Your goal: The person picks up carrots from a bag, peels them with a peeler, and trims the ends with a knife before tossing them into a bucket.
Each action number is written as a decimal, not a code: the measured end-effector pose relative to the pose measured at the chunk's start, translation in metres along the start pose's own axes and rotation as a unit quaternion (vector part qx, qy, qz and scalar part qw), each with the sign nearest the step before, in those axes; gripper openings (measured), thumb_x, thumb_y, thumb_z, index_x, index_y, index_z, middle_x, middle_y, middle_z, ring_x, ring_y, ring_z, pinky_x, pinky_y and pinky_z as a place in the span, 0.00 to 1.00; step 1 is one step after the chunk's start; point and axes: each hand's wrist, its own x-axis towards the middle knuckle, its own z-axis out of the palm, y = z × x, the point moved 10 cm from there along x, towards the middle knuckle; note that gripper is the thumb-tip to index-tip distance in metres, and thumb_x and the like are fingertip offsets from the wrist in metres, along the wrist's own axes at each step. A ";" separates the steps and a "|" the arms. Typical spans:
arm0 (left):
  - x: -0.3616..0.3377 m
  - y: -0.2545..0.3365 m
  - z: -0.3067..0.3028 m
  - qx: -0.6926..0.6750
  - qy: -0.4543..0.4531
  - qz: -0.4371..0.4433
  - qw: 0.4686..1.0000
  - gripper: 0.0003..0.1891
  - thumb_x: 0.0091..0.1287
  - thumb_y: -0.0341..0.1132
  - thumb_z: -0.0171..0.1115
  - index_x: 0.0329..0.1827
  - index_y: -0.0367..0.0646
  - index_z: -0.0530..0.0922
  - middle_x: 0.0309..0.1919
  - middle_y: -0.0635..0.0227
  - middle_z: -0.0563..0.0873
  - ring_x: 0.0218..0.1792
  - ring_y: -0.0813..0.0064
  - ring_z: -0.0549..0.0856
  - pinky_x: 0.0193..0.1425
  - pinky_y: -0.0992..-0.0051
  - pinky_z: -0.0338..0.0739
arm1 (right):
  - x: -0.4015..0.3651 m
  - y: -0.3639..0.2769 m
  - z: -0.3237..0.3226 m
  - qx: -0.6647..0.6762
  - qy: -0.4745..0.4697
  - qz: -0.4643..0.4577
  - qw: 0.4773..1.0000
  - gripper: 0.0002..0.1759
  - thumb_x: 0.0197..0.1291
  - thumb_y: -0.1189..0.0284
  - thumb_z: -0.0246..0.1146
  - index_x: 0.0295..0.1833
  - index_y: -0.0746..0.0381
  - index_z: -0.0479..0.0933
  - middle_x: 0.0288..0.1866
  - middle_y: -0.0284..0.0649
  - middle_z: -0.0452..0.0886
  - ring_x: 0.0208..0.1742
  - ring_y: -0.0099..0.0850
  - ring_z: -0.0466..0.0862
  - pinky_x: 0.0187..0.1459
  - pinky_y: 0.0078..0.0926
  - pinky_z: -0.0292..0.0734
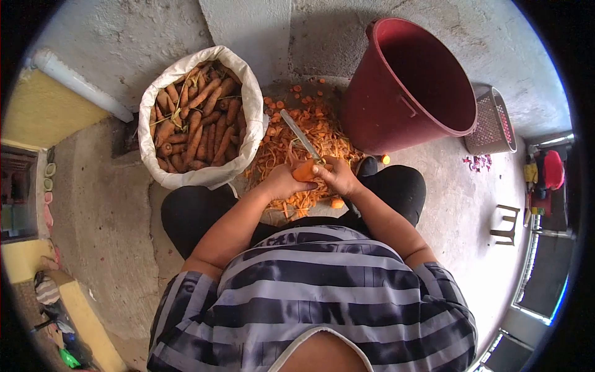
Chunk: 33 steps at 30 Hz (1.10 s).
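Note:
My left hand [281, 183] is closed around a carrot [303, 171] whose bright orange flesh shows. Against it, my right hand [340, 177] grips a knife [299, 134] with its long blade pointing up and to the left, away from me. The knife's handle is mostly hidden by my fingers. Beneath both hands spreads a heap of carrot peelings [313, 127], with round cut ends scattered among the strips. Left of the heap stands a white sack [251, 133] with its rim rolled down, full of unpeeled carrots [195, 133].
A big dark red bucket [372, 93] stands right of the peelings, close to my right knee. Behind it is a perforated basket [486, 133] against the wall. A concrete wall [155, 31] runs along the back. Farther right, a small stool [506, 224] is on the floor.

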 end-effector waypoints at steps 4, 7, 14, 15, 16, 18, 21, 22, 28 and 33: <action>0.005 -0.002 0.007 -0.036 0.005 0.035 0.999 0.31 0.48 0.54 0.67 0.52 0.46 0.74 0.39 0.57 0.83 0.43 0.63 0.81 0.47 0.69 0.73 | 0.002 -0.005 -0.004 -0.050 0.014 -0.037 0.998 0.49 0.43 0.36 0.58 0.49 0.77 0.70 0.35 0.58 0.79 0.38 0.45 0.81 0.39 0.38 0.74; 0.002 0.007 -0.006 0.020 0.082 0.035 0.996 0.29 0.49 0.53 0.68 0.50 0.44 0.75 0.36 0.59 0.83 0.39 0.66 0.82 0.43 0.69 0.73 | 0.009 -0.001 -0.001 -0.056 0.018 -0.036 0.998 0.45 0.48 0.36 0.53 0.47 0.72 0.73 0.30 0.52 0.79 0.33 0.43 0.80 0.36 0.38 0.73; 0.011 -0.027 -0.022 -0.150 0.097 -0.038 0.983 0.20 0.50 0.47 0.70 0.31 0.39 0.76 0.16 0.69 0.77 0.12 0.79 0.74 0.14 0.76 0.67 | 0.008 0.043 0.014 0.323 -0.048 0.222 0.919 0.47 0.49 0.30 0.41 0.45 0.66 0.73 0.15 0.35 0.67 0.16 0.26 0.67 0.20 0.24 0.62; 0.011 -0.029 -0.017 -0.213 0.075 -0.033 0.974 0.18 0.50 0.45 0.70 0.29 0.39 0.75 0.14 0.71 0.75 0.10 0.80 0.73 0.12 0.78 0.64 | 0.008 0.044 0.005 0.280 -0.016 0.227 0.933 0.48 0.48 0.29 0.40 0.45 0.66 0.72 0.15 0.35 0.66 0.16 0.25 0.66 0.19 0.22 0.60; 0.012 -0.029 -0.012 -0.275 0.052 -0.028 0.960 0.17 0.50 0.43 0.70 0.28 0.40 0.75 0.12 0.72 0.73 0.08 0.82 0.71 0.09 0.80 0.62 | 0.006 0.044 -0.004 0.237 0.017 0.232 0.943 0.49 0.47 0.28 0.40 0.45 0.66 0.72 0.14 0.34 0.65 0.15 0.24 0.65 0.19 0.21 0.59; 0.008 -0.026 -0.005 -0.356 0.013 -0.050 0.933 0.15 0.51 0.40 0.70 0.28 0.40 0.75 0.12 0.73 0.72 0.07 0.82 0.71 0.08 0.82 0.60 | 0.004 0.038 -0.013 0.091 -0.001 0.189 0.978 0.50 0.47 0.30 0.45 0.47 0.72 0.70 0.19 0.40 0.71 0.20 0.27 0.72 0.24 0.26 0.67; 0.007 -0.023 0.000 -0.413 -0.018 -0.056 0.909 0.13 0.52 0.38 0.69 0.28 0.40 0.75 0.13 0.73 0.72 0.06 0.82 0.71 0.07 0.83 0.60 | 0.003 0.012 -0.027 -0.159 0.074 0.115 0.978 0.46 0.49 0.35 0.51 0.52 0.70 0.69 0.29 0.51 0.78 0.35 0.38 0.81 0.37 0.34 0.75; 0.008 -0.024 0.002 -0.421 -0.023 -0.054 0.905 0.13 0.52 0.38 0.69 0.28 0.40 0.75 0.14 0.73 0.73 0.06 0.82 0.71 0.08 0.83 0.60 | 0.006 0.019 -0.030 -0.170 0.091 0.110 0.975 0.45 0.48 0.36 0.52 0.53 0.69 0.68 0.30 0.52 0.78 0.37 0.40 0.81 0.38 0.35 0.75; 0.012 -0.035 -0.007 -0.290 0.016 -0.031 0.956 0.17 0.51 0.42 0.69 0.36 0.38 0.77 0.22 0.66 0.79 0.15 0.77 0.78 0.16 0.78 0.70 | 0.001 0.001 -0.050 -0.327 0.198 0.021 0.924 0.45 0.46 0.38 0.58 0.56 0.67 0.66 0.41 0.59 0.77 0.44 0.47 0.80 0.43 0.40 0.74; 0.007 -0.012 -0.018 -0.008 0.085 0.034 0.996 0.30 0.46 0.47 0.71 0.50 0.43 0.73 0.33 0.61 0.81 0.34 0.67 0.81 0.40 0.70 0.73 | 0.006 0.006 -0.034 -0.050 0.129 0.017 0.990 0.46 0.44 0.42 0.63 0.54 0.73 0.66 0.39 0.55 0.78 0.42 0.39 0.81 0.40 0.31 0.75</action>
